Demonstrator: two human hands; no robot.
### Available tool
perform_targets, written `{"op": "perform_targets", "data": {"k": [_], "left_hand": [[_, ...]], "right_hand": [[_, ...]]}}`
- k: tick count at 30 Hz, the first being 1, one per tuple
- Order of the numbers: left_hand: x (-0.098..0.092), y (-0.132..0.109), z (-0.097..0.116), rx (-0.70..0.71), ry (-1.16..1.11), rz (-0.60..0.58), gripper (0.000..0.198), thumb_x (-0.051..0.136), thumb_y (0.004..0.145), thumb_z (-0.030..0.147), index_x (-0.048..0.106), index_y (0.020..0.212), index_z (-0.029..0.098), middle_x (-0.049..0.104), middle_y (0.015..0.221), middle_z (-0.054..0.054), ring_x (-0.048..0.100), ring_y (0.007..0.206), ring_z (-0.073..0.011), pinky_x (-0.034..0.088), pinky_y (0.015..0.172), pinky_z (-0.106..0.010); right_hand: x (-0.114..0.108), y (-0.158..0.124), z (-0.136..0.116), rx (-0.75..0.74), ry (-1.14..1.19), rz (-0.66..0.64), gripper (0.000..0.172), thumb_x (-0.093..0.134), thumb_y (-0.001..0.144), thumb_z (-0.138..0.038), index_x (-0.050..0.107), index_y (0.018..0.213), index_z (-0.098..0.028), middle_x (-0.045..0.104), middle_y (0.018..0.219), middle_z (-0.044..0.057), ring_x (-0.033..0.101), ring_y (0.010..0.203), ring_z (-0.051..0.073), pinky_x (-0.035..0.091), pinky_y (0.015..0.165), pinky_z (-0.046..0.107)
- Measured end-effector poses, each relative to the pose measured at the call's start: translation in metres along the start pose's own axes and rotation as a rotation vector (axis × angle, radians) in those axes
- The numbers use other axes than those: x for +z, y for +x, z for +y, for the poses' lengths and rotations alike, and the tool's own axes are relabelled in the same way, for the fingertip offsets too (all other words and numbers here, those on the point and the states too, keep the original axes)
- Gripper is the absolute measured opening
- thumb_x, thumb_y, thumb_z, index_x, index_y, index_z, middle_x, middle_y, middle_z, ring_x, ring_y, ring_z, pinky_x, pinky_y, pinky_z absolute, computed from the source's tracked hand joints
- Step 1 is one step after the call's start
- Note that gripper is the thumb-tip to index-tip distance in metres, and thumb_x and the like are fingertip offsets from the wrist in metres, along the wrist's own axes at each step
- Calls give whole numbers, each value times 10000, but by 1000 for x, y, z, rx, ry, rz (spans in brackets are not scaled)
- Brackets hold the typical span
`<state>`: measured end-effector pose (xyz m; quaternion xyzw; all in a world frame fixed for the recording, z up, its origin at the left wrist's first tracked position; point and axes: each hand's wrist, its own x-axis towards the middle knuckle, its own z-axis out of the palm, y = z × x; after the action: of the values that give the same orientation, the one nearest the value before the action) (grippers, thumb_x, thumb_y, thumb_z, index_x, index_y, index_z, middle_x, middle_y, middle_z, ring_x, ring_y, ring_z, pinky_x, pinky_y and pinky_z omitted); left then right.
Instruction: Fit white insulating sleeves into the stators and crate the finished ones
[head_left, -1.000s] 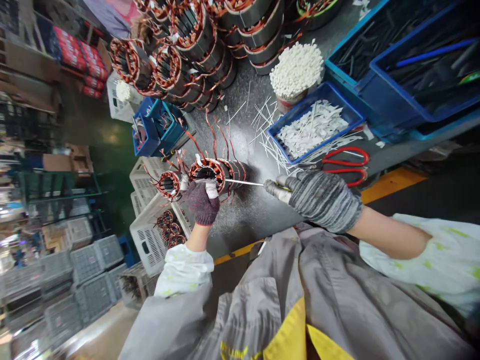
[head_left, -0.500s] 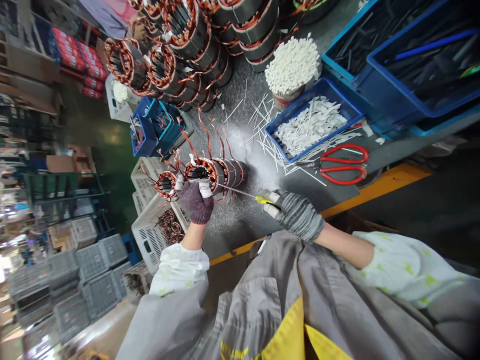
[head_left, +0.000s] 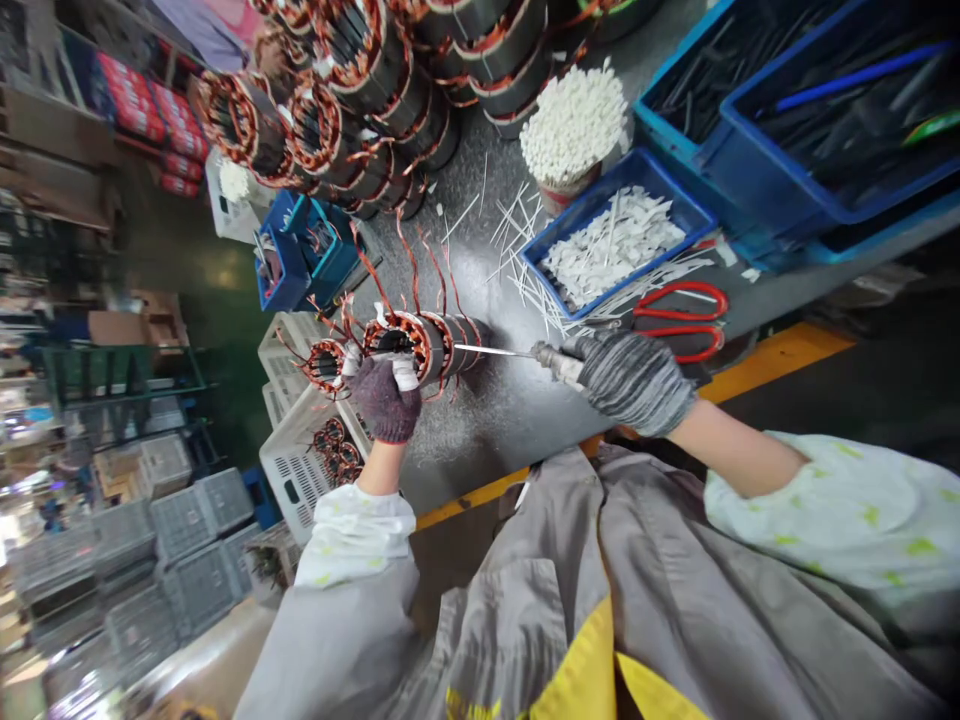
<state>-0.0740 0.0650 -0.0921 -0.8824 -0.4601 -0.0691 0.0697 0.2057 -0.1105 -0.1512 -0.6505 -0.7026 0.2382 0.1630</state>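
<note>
Busy workshop, grey plastic crates [head_left: 187, 560] stacked on a green floor off to the left, and a dark speckled workbench [head_left: 480, 425] taking up the middle of the head cam view. Along its far side there's a big pile of wound stators [head_left: 360, 110], and near the right edge sit red-handled scissors [head_left: 682, 320] beside a blue tray of white insulation strips [head_left: 615, 235], with loose cable ties [head_left: 532, 285] scattered around it.

The main piece is a copper-wound motor stator [head_left: 420, 340] lying on its side mid-bench, long axis running roughly left to right across the view, with copper leads sticking up off it. The left hand [head_left: 382, 400], in a dark purple knit glove, is the closer one, wrapped tight over the stator's near side. The right hand [head_left: 634, 382], in a grey striped glove, sits well off to the right, closed around the handle of a thin steel pick [head_left: 495, 350]. The shaft points along the stator's axis, tip right at its body, though I can't tell if it's touching.
</note>
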Motion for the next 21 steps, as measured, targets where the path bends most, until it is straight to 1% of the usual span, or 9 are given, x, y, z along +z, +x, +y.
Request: {"op": "perform_targets", "data": {"k": [2, 5, 9, 11, 13, 16, 18, 19, 21], "left_hand": [[2, 0, 1, -4, 6, 5, 402, 322, 936, 417, 623, 717, 266, 688, 792, -99, 637, 926, -311, 313, 1162, -561], [2, 1, 3, 8, 11, 19, 402, 310, 938, 406, 623, 727, 266, 682, 780, -87, 639, 935, -301, 304, 1173, -547], [2, 1, 4, 39, 18, 61, 429, 293, 952, 423, 619, 725, 261, 681, 776, -83, 654, 934, -294, 340, 1156, -523], [1, 1, 5, 32, 31, 46, 432, 299, 956, 429, 617, 719, 260, 681, 781, -95, 653, 975, -310, 347, 1147, -530], [1, 0, 5, 5, 29, 21, 415, 318, 952, 423, 620, 719, 260, 677, 786, -102, 648, 1008, -320, 325, 1158, -543], [2, 0, 4, -7, -9, -7, 372, 349, 939, 399, 641, 757, 256, 688, 831, -109, 645, 1002, -317, 287, 1181, -563], [2, -1, 5, 14, -35, -5, 355, 358, 934, 387, 649, 780, 257, 702, 863, -109, 647, 990, -315, 277, 1190, -574], [3, -1, 6, 31, -48, 0, 353, 359, 935, 386, 653, 786, 259, 706, 868, -107, 650, 984, -314, 274, 1194, -575], [2, 0, 10, 48, -68, 16, 372, 347, 946, 390, 662, 799, 260, 712, 865, -103, 659, 978, -309, 283, 1194, -569]], "right_hand": [[-6, -6, 4, -19, -79, -29, 539, 320, 1016, -174, 543, 1495, -278, 732, 1137, 142, 635, 896, 286, 384, 718, 381], [-9, 2, 1, -49, -140, -76, 566, 330, 1000, -143, 514, 1515, -289, 739, 1106, 136, 630, 887, 289, 372, 704, 384], [-10, 10, -4, -75, -184, -89, 582, 301, 1003, -137, 483, 1532, -297, 740, 1094, 134, 627, 911, 297, 372, 709, 392], [-12, 9, -4, -79, -171, -94, 586, 304, 1003, -149, 462, 1545, -305, 739, 1124, 130, 627, 916, 297, 377, 717, 397], [-16, 5, -3, -81, -166, -114, 586, 321, 1000, -165, 455, 1553, -302, 735, 1143, 135, 631, 918, 306, 381, 721, 404], [-19, 2, -2, -77, -174, -132, 574, 344, 997, -174, 479, 1543, -290, 735, 1125, 145, 640, 921, 312, 390, 722, 406], [-14, 6, -6, -43, -122, -114, 546, 355, 1004, -177, 520, 1514, -276, 737, 1101, 147, 646, 933, 303, 408, 740, 400], [-8, 13, -10, -4, -59, -97, 517, 367, 1014, -197, 547, 1494, -265, 738, 1095, 148, 652, 937, 295, 422, 753, 396], [7, 31, -25, 95, 175, -70, 458, 406, 1031, -259, 595, 1448, -237, 743, 1086, 138, 668, 920, 261, 466, 777, 373]]}}
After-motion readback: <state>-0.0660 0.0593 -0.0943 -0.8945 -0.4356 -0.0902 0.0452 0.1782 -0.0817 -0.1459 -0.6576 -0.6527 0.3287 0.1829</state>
